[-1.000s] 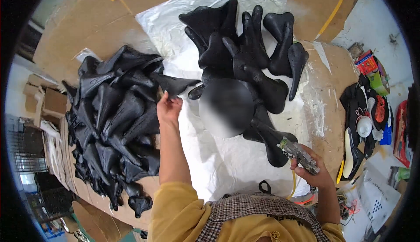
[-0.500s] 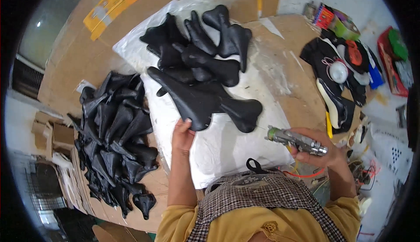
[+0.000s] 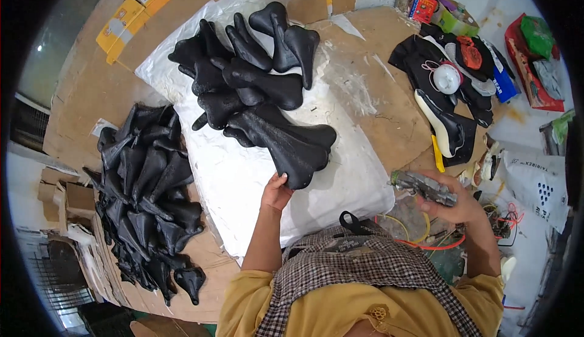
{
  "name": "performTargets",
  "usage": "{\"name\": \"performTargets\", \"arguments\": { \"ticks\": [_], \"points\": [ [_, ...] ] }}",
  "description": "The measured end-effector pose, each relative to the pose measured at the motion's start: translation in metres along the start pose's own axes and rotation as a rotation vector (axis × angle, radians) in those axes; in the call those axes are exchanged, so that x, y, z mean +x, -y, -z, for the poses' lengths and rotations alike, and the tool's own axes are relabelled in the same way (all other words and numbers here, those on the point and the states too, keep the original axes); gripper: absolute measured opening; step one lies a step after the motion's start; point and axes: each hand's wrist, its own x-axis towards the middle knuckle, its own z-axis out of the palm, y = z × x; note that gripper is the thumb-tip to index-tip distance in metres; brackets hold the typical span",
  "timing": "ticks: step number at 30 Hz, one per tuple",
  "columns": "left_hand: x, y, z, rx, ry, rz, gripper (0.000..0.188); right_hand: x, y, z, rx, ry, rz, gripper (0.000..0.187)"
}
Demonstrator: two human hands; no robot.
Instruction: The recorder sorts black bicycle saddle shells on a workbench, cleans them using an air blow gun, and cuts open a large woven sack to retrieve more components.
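Observation:
My left hand (image 3: 277, 194) grips the near end of a black bicycle saddle (image 3: 293, 154), thumb on top. The saddle's far end lies over or against other black saddles, so where one stops and another begins is partly hidden. To the right, my right hand (image 3: 457, 202) is wrapped round a silver metal hand tool (image 3: 426, 188) with a greenish end pointing left. The tool is held up, apart from the saddle. Beyond my left hand, several black saddles (image 3: 263, 81) lie heaped on a white plastic-covered pad (image 3: 340, 188).
A large pile of black saddles (image 3: 152, 172) covers the left of the cardboard-topped table (image 3: 76, 115). At the right lie black pieces with a white-edged saddle (image 3: 438, 124), a round white object (image 3: 447, 78) and a yellow-handled tool (image 3: 437, 150). An orange hose (image 3: 435, 245) runs below my right hand.
The view has shifted a little to the right. My left hand has swung the saddle, so its far end now points up and left less widely. The tool stays in my right hand.

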Motion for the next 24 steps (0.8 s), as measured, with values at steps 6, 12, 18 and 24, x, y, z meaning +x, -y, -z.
{"name": "performTargets", "arguments": {
  "ticks": [6,12,18,24],
  "points": [
    [0.007,0.002,0.003,0.149,-0.140,-0.060,0.056,0.011,0.017,-0.007,0.126,0.006,0.041,0.056],
    [-0.018,-0.002,0.054,0.115,-0.249,-0.159,0.067,0.013,0.007,0.021,-0.142,0.076,-0.080,0.057],
    [-0.050,-0.010,0.066,0.055,-0.423,-0.228,0.060,0.042,0.023,0.014,-0.029,0.061,0.129,0.055],
    [0.003,-0.006,0.004,0.067,-0.252,-0.263,0.051,0.040,0.025,0.022,0.035,-0.008,0.038,0.062]
  ]
}}
